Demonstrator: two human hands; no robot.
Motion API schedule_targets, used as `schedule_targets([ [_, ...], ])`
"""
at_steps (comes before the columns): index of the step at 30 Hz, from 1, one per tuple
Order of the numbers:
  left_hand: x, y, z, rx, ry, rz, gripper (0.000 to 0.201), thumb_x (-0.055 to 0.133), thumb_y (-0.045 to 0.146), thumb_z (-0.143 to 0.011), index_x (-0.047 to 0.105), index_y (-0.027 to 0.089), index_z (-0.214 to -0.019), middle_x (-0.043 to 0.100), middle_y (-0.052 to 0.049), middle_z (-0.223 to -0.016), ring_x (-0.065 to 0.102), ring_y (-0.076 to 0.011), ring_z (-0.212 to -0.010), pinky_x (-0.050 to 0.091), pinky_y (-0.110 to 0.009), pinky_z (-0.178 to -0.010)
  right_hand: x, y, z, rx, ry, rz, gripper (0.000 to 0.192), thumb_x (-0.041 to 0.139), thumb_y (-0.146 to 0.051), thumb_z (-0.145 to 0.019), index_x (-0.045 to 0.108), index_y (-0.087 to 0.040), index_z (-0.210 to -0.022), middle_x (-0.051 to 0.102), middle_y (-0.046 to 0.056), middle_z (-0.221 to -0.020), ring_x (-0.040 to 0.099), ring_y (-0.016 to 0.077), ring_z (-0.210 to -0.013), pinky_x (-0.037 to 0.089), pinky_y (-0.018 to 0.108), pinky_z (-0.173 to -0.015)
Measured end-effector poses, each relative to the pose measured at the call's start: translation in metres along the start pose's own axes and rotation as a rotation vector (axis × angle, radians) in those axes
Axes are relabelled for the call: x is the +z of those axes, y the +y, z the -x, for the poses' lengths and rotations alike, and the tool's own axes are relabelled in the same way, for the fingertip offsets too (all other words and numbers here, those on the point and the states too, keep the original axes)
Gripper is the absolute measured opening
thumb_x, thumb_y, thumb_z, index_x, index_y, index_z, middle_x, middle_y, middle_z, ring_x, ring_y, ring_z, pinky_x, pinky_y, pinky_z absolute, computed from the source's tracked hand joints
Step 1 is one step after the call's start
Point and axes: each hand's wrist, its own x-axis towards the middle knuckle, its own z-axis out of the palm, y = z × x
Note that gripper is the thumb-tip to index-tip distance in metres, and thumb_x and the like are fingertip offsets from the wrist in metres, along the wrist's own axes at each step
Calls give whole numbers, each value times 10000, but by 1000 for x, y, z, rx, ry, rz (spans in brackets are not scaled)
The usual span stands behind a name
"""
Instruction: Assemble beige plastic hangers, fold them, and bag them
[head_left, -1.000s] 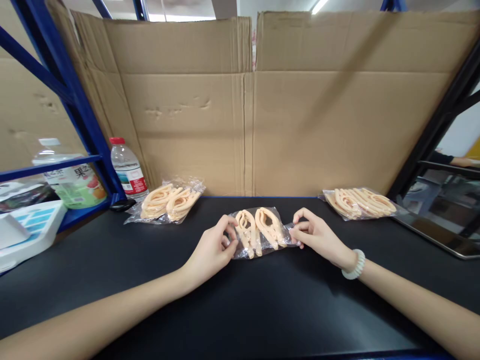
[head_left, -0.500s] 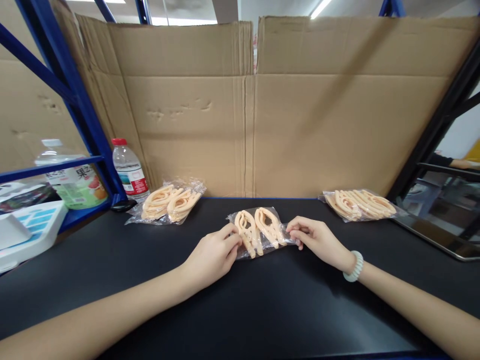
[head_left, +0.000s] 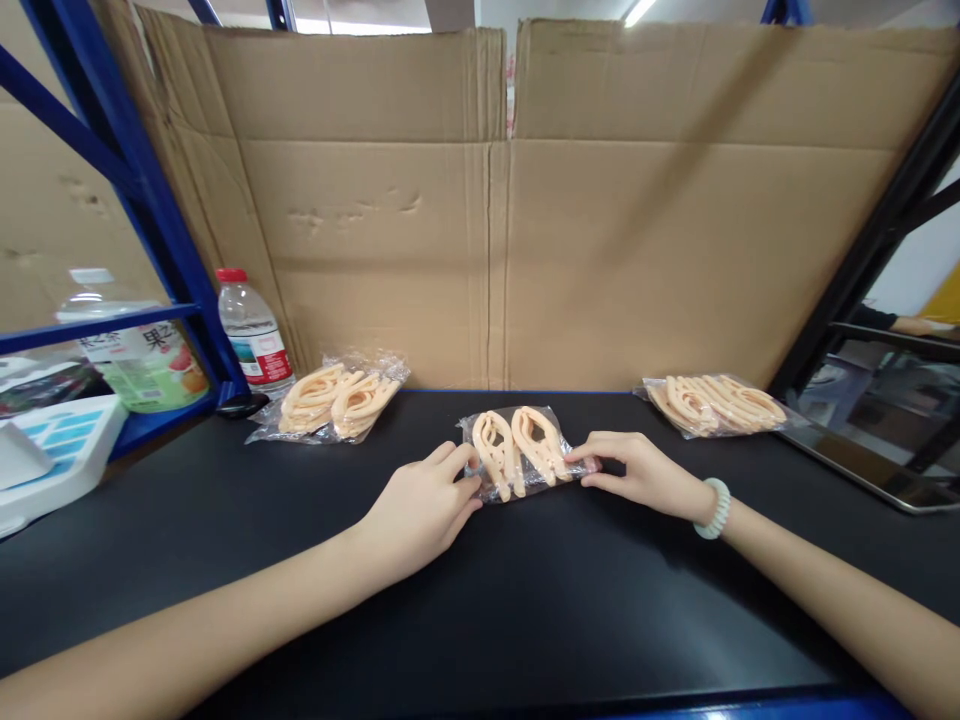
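A small clear plastic bag (head_left: 520, 453) holding two peach-coloured plastic clips lies on the black table (head_left: 480, 610) in front of me. My left hand (head_left: 420, 510) pinches the bag's left edge with its fingertips. My right hand (head_left: 645, 472), with a pale bead bracelet at the wrist, holds the bag's right edge between thumb and fingers. The bag rests flat between both hands.
A fuller bag of the same clips (head_left: 334, 398) lies at the back left, another clip bag (head_left: 712, 404) at the back right. Cardboard sheets (head_left: 495, 220) wall the back. A water bottle (head_left: 251, 335), a blue rack post (head_left: 150, 200) and a white box (head_left: 52, 455) stand left; a tablet (head_left: 877, 440) lies right.
Both hands have closed in on the bag's ends and pressed it down; my right hand's fingers flattened along the right edge, and the bag looks slightly more compact.
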Motion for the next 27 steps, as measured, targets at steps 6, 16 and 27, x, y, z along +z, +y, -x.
schedule_targets([
  [6,5,3,-4,56,3,-135,233,430,125,-917,647,120,-834,611,-93,-914,574,-227,-808,535,-336,-605,5,3,0,-65,65,43,230,522,-303,-921,715,-206,-997,632,53,-811,599,148,-715,487,266,-664],
  [16,1,-14,-9,-51,222,216,218,363,161,-923,551,176,-813,574,-44,-837,550,-174,-772,485,-297,-701,-1,-9,-6,12,316,24,240,538,-359,-907,687,-199,-807,628,54,-810,593,177,-762,480,310,-731],
  [27,-10,-53,-14,-635,580,584,291,272,182,-971,514,173,-809,561,-2,-687,586,-159,-695,492,-291,-676,24,-67,-94,215,612,-561,286,608,-438,-789,537,-188,-670,515,-35,-583,481,126,-562,389,259,-560],
])
